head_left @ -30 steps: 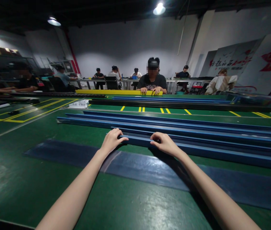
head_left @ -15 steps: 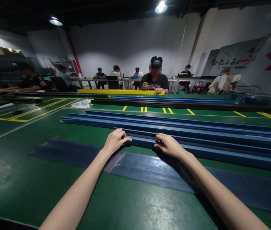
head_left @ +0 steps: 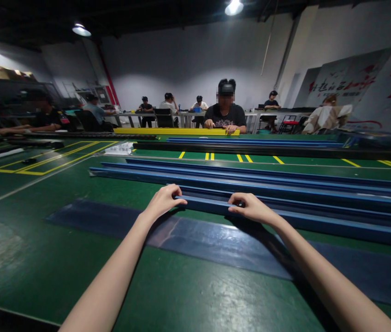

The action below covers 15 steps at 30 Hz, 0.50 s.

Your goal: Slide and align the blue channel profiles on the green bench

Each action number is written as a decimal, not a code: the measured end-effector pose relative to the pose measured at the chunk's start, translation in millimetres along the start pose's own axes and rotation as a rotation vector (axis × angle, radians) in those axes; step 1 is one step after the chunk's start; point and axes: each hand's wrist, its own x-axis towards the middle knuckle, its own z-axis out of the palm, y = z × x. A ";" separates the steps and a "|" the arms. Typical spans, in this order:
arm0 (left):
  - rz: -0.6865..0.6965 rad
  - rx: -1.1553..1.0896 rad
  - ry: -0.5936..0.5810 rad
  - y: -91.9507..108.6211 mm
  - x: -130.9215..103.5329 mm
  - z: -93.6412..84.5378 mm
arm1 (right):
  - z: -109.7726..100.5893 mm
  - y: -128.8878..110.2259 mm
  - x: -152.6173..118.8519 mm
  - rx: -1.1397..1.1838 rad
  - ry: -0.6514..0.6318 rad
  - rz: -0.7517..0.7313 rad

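A long blue channel-shaped strip (head_left: 205, 204) lies nearest me on the green table, its open side up. My left hand (head_left: 163, 200) wraps round its left end, the thumb along the front wall and the fingers over the top. Farther right, my right hand (head_left: 252, 207) grips the same strip, thumb low on the front wall and fingers curled over its edge. Between me and the channel a flat, glossy, dark bluish sheet strip (head_left: 212, 242) lies across the table. The fingertips inside the channel are partly hidden.
More blue channels (head_left: 188, 174) lie just beyond, with a long black bar (head_left: 251, 150) behind them. Across the table a co-worker (head_left: 225, 113) has hands at a yellow bar (head_left: 174, 132). White paper (head_left: 119, 148) lies at left.
My right hand has shifted slightly right along the channel, with a wider gap between thumb and fingers. My left hand stays at the end. The co-worker's hand has lowered toward the yellow bar.
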 end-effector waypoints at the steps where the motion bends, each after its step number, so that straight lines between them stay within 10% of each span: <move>1: 0.012 0.004 0.008 -2.1 -0.2 -1.5 | 0.1 0.1 -0.1 0.001 0.002 0.004; 15: 0.005 -0.006 0.064 -14.4 -0.1 1.0 | 3.1 1.8 0.2 -0.060 0.026 0.037</move>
